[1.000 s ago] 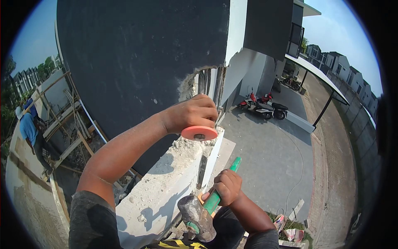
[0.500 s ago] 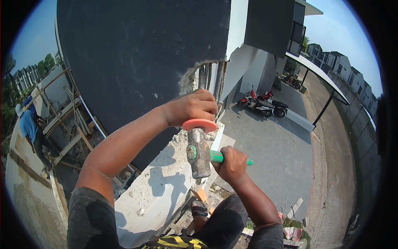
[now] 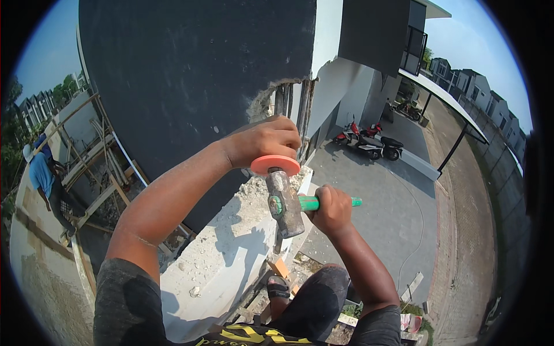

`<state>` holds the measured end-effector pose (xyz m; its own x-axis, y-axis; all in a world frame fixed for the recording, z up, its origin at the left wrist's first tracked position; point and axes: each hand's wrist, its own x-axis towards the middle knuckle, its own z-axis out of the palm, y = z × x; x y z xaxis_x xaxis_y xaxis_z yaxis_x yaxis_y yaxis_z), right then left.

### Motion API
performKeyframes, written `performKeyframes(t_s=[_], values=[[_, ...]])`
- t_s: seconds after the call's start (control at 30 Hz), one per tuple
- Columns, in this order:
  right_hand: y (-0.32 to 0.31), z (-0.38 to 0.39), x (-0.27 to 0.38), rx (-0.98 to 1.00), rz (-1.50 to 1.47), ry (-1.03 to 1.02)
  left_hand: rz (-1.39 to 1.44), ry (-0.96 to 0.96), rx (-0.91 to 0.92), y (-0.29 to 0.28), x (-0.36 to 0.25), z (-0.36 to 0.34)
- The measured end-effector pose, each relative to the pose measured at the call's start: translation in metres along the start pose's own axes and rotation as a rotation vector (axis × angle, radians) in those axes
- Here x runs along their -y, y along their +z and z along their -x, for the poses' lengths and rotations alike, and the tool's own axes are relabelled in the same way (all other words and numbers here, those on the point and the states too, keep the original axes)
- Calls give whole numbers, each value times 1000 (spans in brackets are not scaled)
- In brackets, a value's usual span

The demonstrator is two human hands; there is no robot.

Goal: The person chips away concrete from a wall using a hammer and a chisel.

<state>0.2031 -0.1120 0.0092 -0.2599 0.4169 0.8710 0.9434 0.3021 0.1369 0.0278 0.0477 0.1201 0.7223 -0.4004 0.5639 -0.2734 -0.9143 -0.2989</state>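
Observation:
My left hand (image 3: 268, 140) is wrapped round a chisel, whose round orange hand guard (image 3: 271, 165) faces me; its far end is hidden behind my hand. In my right hand (image 3: 333, 209) is a sledgehammer with a worn steel head (image 3: 285, 205) and a green handle (image 3: 309, 203). The hammer head overlaps the guard at the chisel's near end; whether they touch I cannot tell. Beyond my left hand, the dark wall (image 3: 173, 75) has a ragged broken edge (image 3: 261, 106), where upright reinforcing bars (image 3: 304, 106) stand exposed.
Below my arms runs a rubble-strewn pale wall top (image 3: 202, 268). My sandalled foot (image 3: 278, 288) stands among wood and debris. Far left, a person in blue (image 3: 41, 176) is by wooden scaffolding (image 3: 95, 207). Motorbikes (image 3: 366, 144) are parked on the paved yard at right, lower down.
The sledgehammer and my right hand have shifted slightly up and to the right, and the head has tilted. My left hand keeps its grip on the chisel, nearly still.

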Motion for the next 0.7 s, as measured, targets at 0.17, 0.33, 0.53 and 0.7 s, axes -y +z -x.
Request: performKeyframes(t_s=[0.17,0.33,0.53,0.7], values=[[-40,0,35,-121,-265,-397,0,-33,48,-6,2,6],[-9,17,11,103,-124,85,6,-30,80,-1,0,6],[-8,3,5,-65,-155,-214,17,-50,78,-6,5,3],[-30,-2,22,56,-187,-204,56,-109,69,-6,1,7]])
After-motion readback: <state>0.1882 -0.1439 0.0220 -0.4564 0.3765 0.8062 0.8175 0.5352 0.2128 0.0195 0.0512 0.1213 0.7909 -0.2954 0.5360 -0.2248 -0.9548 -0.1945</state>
